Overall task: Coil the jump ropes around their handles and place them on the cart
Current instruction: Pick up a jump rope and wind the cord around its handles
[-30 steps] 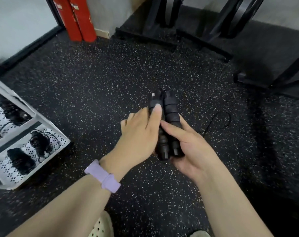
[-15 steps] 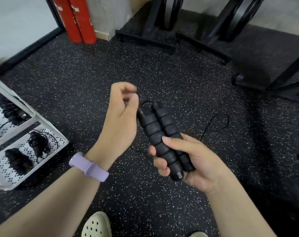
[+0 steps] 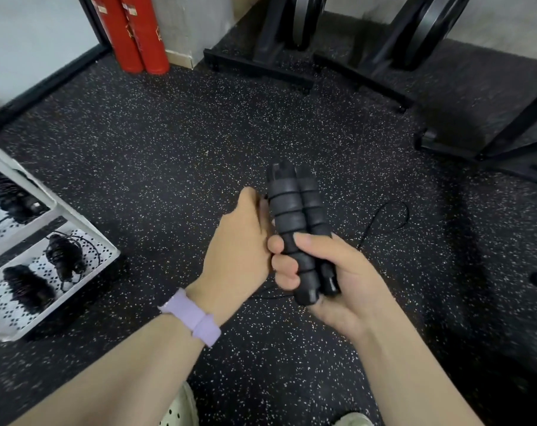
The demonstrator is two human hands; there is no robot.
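Note:
Two black ribbed jump rope handles (image 3: 294, 216) lie side by side, pointing up and away, and my right hand (image 3: 328, 278) grips their lower half. My left hand (image 3: 241, 241) is a fist pressed against the handles' left side; its fingers curl round the thin black rope, mostly hidden behind the hand. A loop of that rope (image 3: 387, 221) trails on the floor to the right, and a strand runs under my left wrist. The white cart (image 3: 85, 222) stands at the left, with coiled black ropes (image 3: 65, 256) on its perforated shelves.
Speckled black rubber floor all round. Two red cylinders (image 3: 135, 35) lean at the back left. Black rack feet and weight plates (image 3: 365, 66) line the back and right. My pale shoes (image 3: 181, 407) show at the bottom edge.
My left hand went from lying on the handles, up to their top end with the rope, and now down along their left side. The handles swung more upright in my right hand.

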